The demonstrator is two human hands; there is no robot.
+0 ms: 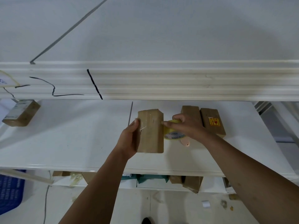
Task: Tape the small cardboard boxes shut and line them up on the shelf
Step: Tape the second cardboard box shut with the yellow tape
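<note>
a small cardboard box (151, 131) is upright at the white shelf (72, 143), the left hand (129, 139) gripping its left side; just right of the box, the right hand (186, 126) curls around a yellow tape roll (174, 135), two more boxes (212, 122) beyond, another box (21, 113) far left

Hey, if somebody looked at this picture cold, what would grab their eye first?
First, the cardboard box at the middle of the white shelf, gripped along its left side by the left hand. Next, the yellow tape roll that the right hand holds at the box's right edge. Beyond that hand sit a plain box and a labelled box.
</note>
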